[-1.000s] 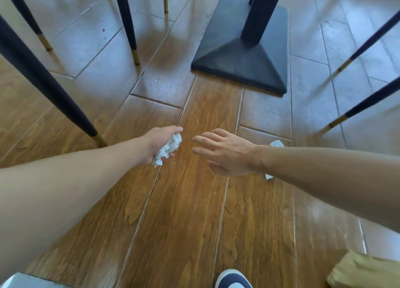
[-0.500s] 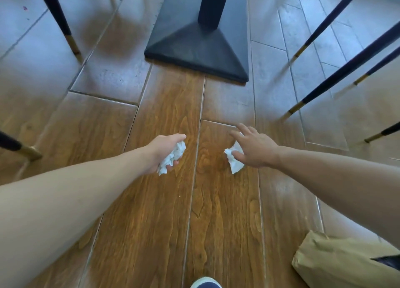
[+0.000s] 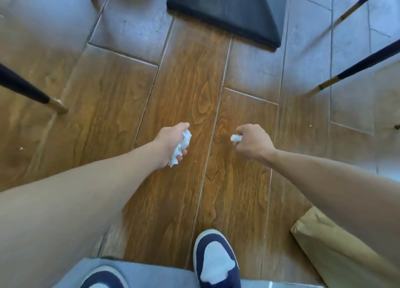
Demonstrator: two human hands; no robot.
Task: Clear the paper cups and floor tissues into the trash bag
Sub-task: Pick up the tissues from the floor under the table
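My left hand (image 3: pixel 171 142) is closed around a crumpled white tissue (image 3: pixel 181 149) that sticks out below the fingers. My right hand (image 3: pixel 252 141) is a fist around a second white tissue (image 3: pixel 236 138); only a small end shows by the thumb. Both hands hang above the wooden floor (image 3: pixel 188 82), about a hand's width apart. A tan paper bag (image 3: pixel 329 246) lies at the lower right, partly hidden by my right forearm. No paper cups are in view.
The black table base (image 3: pixel 227 8) stands on the floor ahead. Dark chair legs with gold tips stand at the left (image 3: pixel 32 91) and right (image 3: pixel 355 69). My two blue-and-white shoes (image 3: pixel 216 264) are at the bottom edge.
My right hand closed on the tissue that lay on the floor and lifted it. Both hands drew back towards me and the view tilted down to my shoes.
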